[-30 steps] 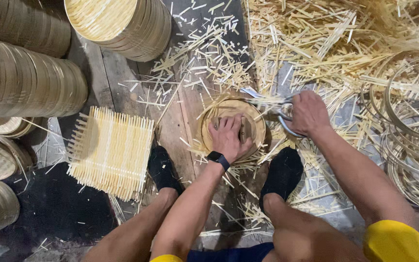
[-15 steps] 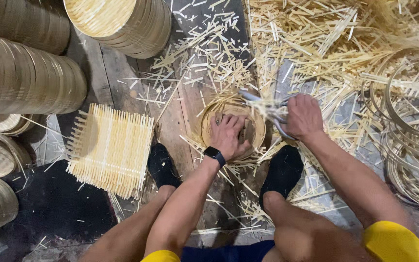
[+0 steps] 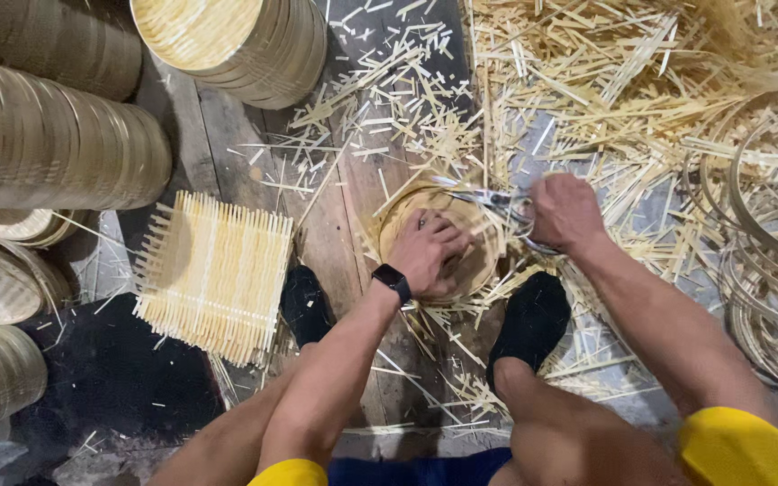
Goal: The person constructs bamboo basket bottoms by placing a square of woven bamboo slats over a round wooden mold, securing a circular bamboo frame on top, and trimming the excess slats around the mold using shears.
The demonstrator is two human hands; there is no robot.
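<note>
Hands busy: left hand [image 3: 429,252] pressed flat, fingers spread, on round bamboo tray [image 3: 479,265] on floor between feet. Right hand [image 3: 567,211] closed on scissors [image 3: 497,200] at tray rim. Woven mat [image 3: 213,274] lies left.

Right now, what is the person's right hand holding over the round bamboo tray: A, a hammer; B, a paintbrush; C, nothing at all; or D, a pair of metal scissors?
D: the right hand grips a pair of metal scissors whose blades reach across the rim of the round bamboo tray, while the left hand presses down inside the tray.
</note>
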